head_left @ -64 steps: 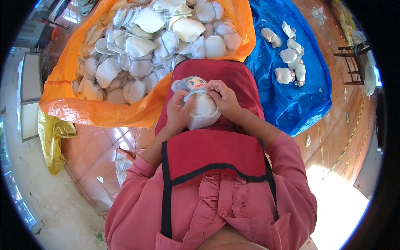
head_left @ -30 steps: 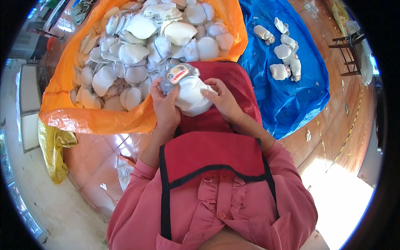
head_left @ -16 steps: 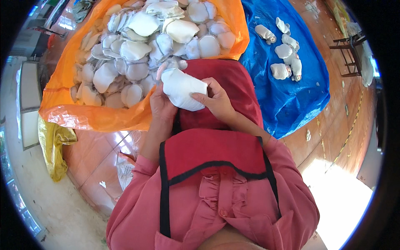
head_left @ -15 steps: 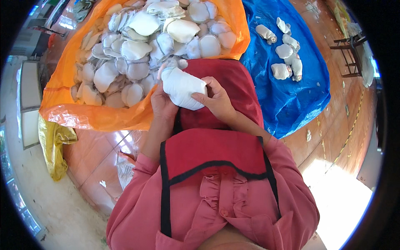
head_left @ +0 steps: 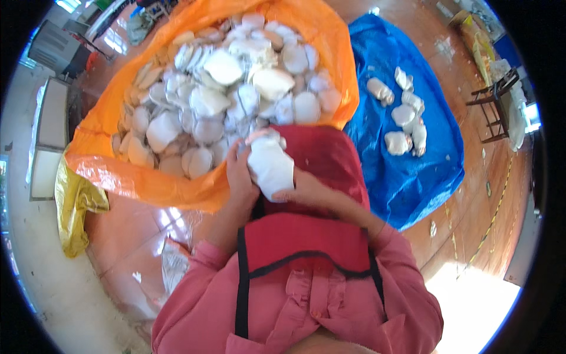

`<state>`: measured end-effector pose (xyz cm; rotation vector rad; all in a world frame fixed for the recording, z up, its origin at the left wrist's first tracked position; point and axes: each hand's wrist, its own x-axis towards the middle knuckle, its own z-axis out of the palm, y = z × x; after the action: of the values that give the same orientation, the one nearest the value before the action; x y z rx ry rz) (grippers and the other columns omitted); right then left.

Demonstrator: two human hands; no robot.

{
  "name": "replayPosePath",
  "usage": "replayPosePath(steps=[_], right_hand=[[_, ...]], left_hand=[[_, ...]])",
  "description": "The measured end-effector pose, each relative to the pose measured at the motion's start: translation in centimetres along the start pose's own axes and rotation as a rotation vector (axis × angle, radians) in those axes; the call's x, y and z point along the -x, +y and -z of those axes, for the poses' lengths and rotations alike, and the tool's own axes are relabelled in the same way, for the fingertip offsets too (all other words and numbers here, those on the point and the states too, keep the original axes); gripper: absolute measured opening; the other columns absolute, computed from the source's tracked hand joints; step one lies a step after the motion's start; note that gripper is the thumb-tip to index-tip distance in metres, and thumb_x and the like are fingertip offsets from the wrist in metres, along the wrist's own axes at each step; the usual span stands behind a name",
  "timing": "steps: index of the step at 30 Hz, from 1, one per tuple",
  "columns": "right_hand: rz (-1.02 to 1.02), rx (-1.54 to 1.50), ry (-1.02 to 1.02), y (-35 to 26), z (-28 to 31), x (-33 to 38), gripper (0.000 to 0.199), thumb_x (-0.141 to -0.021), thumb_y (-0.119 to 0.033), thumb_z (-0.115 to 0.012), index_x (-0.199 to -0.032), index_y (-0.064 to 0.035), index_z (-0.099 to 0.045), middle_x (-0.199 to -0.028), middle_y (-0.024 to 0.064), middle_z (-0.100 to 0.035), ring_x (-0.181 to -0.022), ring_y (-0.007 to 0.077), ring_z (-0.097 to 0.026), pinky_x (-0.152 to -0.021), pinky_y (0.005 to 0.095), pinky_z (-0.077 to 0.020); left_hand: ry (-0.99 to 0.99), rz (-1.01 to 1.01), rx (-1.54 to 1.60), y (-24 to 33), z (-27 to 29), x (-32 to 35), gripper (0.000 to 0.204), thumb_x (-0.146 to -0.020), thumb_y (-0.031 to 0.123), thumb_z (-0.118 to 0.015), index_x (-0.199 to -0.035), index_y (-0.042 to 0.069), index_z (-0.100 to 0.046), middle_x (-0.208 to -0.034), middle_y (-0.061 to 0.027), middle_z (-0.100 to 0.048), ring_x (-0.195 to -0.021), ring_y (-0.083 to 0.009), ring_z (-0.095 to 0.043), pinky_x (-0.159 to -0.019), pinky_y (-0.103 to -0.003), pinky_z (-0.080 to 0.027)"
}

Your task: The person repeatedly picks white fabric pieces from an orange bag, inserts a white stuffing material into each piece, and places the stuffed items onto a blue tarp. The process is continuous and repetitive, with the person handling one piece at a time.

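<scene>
Sitting over my work, I had a crumpled yellow sack [head_left: 72, 212] far out on my left, and I could not see whether it held anything. Next came the orange sheet [head_left: 154, 186], its edges raised around a deep heap of pale padded pieces [head_left: 207, 101]; they lay at all angles, so a nudge to the rim could, I judged, have sent some sliding out.

My left hand [head_left: 240, 177] was against the left side of the white wrapped bundle [head_left: 270, 166], fingers up beside its top; how firmly they closed, I cannot tell. The bundle stood tilted between my hands, above the red cloth [head_left: 330, 154] and just beside the heap. My right hand [head_left: 302, 186] had its lower right end, thumb across the front, holding it narrowly. Smooth fabric and a low grip were, to my mind, the risk: had either hand slackened, the top might have tipped left onto the pieces, or the wrapping slipped.

On my right lay the blue sheet [head_left: 418, 192], bearing about half a dozen similar bundles [head_left: 404, 115], most clustered, one just apart.
</scene>
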<state>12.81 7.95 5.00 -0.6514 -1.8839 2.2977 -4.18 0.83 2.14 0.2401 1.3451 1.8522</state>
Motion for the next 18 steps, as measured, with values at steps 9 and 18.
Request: replayPosePath(steps=[9, 18], right_hand=[[-0.132, 0.196, 0.124, 3.1, 1.9, 0.1, 0.053, -0.079, -0.031, -0.077, -0.119, -0.0005, -0.061, -0.105, 0.0121, -0.068, -0.100, 0.0221, -0.063, -0.089, 0.0364, -0.0490], [-0.199, 0.178, -0.133, 1.9, 4.9, 1.4, 0.062, -0.084, -0.023, -0.072, -0.136, -0.0002, -0.047, -0.126, 0.0111, -0.059, -0.116, 0.0193, -0.054, -0.101, 0.0330, -0.0420]], left_hand=[[0.043, 0.145, 0.265, -2.3, -1.0, 1.1, 0.030, -0.093, 0.002, -0.055, -0.122, 0.005, -0.052, -0.121, -0.0103, -0.057, -0.109, -0.0229, -0.058, -0.093, -0.036, -0.050], [0.016, 0.051, 0.273, -3.4, -0.6, 1.2, 0.036, -0.089, -0.009, -0.054, -0.122, 0.006, -0.053, -0.120, -0.0119, -0.059, -0.108, -0.0257, -0.059, -0.095, -0.038, -0.051]])
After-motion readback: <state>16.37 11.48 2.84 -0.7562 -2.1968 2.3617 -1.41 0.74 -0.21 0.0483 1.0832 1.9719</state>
